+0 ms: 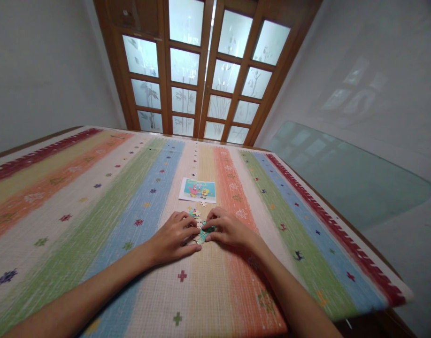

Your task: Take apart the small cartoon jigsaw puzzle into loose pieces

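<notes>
A small heap of jigsaw puzzle pieces [197, 215], some teal and some plain beige, lies on the striped tablecloth between my two hands. My left hand [176, 237] reaches in from the left, its curved fingers apart and their tips at the edge of the heap. From the other side comes my right hand [229, 227], with thumb and fingers closed about a teal puzzle piece [204, 234]; the fingers partly cover it. Just beyond the heap lies a picture card [197, 190] showing two cartoon figures on blue. One loose beige piece [203, 204] rests at its lower edge.
The long table wears a colourful striped tablecloth [208, 286] with small printed motifs. Wooden doors [204, 70] with frosted panes stand past its far end. White walls flank both sides, and a greenish glass-like panel [352, 169] is at the right wall.
</notes>
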The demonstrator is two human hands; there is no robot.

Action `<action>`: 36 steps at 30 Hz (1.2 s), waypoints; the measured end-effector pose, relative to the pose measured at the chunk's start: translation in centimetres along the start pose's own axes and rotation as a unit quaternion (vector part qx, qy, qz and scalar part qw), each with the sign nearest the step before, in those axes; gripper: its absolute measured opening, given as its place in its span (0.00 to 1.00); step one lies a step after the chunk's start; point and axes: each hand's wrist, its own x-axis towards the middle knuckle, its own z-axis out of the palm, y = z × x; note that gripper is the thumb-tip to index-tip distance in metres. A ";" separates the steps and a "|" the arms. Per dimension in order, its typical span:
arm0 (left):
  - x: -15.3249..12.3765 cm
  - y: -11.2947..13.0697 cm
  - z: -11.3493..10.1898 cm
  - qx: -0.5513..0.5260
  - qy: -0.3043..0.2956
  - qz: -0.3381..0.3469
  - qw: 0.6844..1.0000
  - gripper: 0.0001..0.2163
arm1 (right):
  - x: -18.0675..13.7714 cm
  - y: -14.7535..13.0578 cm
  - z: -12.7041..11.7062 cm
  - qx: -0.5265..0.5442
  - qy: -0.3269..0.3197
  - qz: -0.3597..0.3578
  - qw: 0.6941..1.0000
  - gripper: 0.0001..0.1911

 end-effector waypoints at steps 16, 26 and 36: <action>0.2 -0.3 0.0 0.048 0.053 0.015 0.997 0.12 | 0.4 -1.2 0.5 -0.028 0.041 -0.033 0.998 0.03; 0.2 -0.3 -0.2 0.010 0.076 -0.007 0.997 0.09 | 0.6 -0.7 0.9 -0.055 0.098 0.013 0.994 0.07; 0.1 -0.4 0.2 0.012 0.036 -0.010 0.999 0.07 | 0.5 -0.8 0.5 -0.034 0.113 0.000 0.993 0.09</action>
